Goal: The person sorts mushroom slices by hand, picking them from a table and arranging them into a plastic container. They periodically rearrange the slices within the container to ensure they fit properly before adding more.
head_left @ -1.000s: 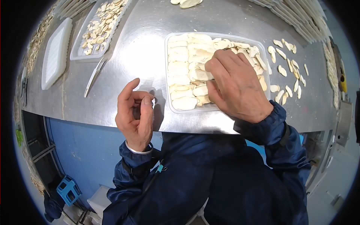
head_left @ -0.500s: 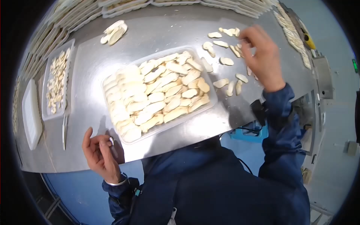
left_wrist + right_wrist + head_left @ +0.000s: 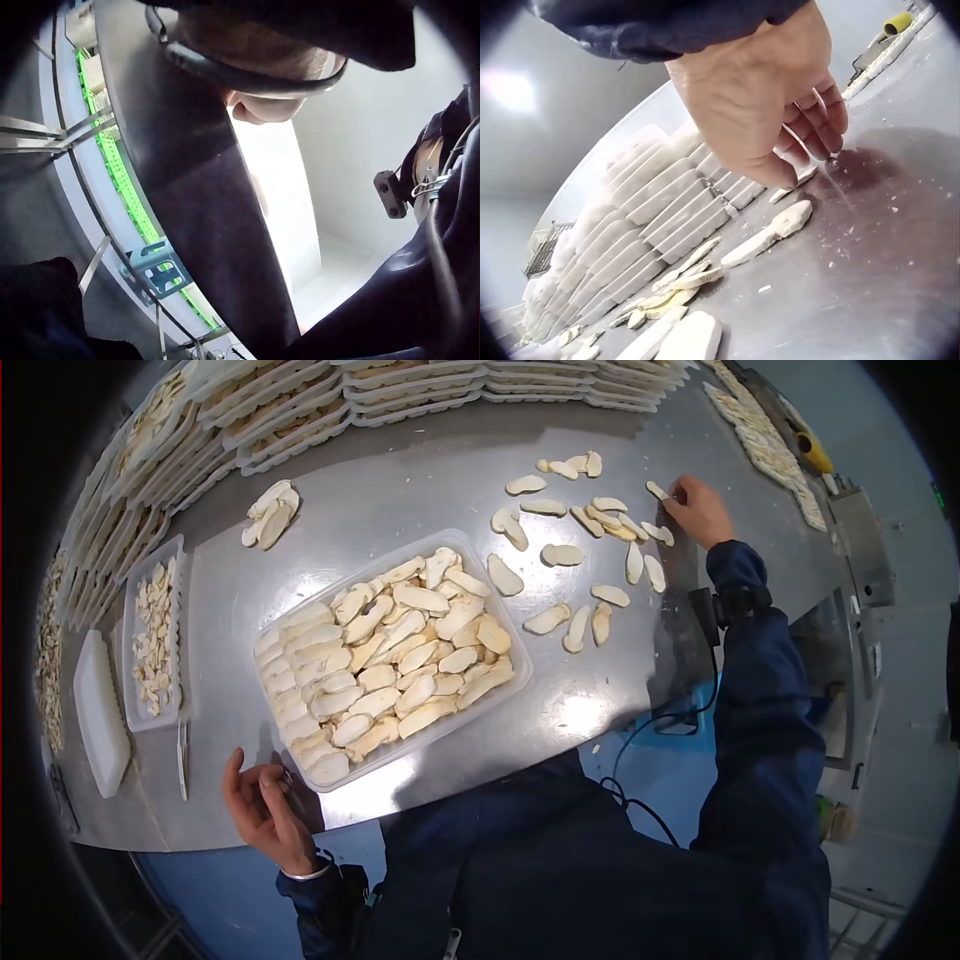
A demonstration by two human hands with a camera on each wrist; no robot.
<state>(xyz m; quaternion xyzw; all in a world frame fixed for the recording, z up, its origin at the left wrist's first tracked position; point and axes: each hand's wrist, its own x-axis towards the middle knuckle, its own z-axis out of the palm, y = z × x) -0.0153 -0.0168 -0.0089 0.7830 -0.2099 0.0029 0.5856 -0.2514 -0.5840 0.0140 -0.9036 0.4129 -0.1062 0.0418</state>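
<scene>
At the far right of the table, my right hand (image 3: 702, 512) pinches the near end of a pale mushroom slice (image 3: 656, 490) between thumb and fingertips. In the right wrist view, the right hand (image 3: 769, 112) reaches down to the steel surface, a longer slice (image 3: 769, 234) just beside its thumb. Rows of overlapping mushroom slices (image 3: 420, 598) fill a clear plastic tray (image 3: 527, 672). Close to that tray's front left corner, my left hand (image 3: 265, 815) hovers with loosely curled fingers; little of it shows in the left wrist view.
Loose slices (image 3: 562, 555) lie scattered right of the tray, with a small pile (image 3: 270, 513) at the back left. Stacked filled trays (image 3: 415, 400) line the back. On the left are a tray of small pieces (image 3: 180, 630), a white tray (image 3: 98, 710) and white-handled tweezers (image 3: 183, 760).
My right hand has gone from over the tray to the loose slices on the right and now pinches one. The head view has swung right; the left hand keeps its loose curl.
</scene>
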